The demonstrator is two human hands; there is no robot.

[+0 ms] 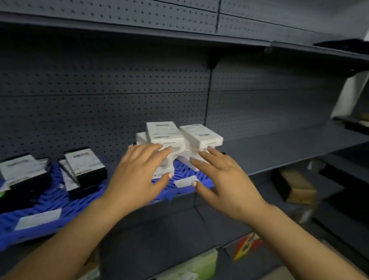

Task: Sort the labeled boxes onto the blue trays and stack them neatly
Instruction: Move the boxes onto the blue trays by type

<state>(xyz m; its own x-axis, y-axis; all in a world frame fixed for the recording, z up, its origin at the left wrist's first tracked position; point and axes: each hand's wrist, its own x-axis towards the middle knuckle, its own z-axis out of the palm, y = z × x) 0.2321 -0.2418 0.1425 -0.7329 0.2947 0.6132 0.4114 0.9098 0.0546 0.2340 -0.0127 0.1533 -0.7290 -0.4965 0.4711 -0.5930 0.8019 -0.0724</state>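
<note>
Two stacks of white labeled boxes (179,137) stand side by side on the right end of a blue slotted tray (46,203) on the shelf. My left hand (138,171) reaches to the left stack with straight fingers touching its front. My right hand (224,179) reaches to the right stack, fingers spread and straight at its lower boxes. Further left on the tray stand two stacks of black boxes with white labels, one (85,167) in the middle and one (23,177) at the left.
Paper labels (38,218) lie at the tray's front edge. The dark shelf (290,147) continues to the right of the tray. A pegboard wall backs it and another shelf hangs above. Lower shelves hold a brown carton (295,187) and green and red packages.
</note>
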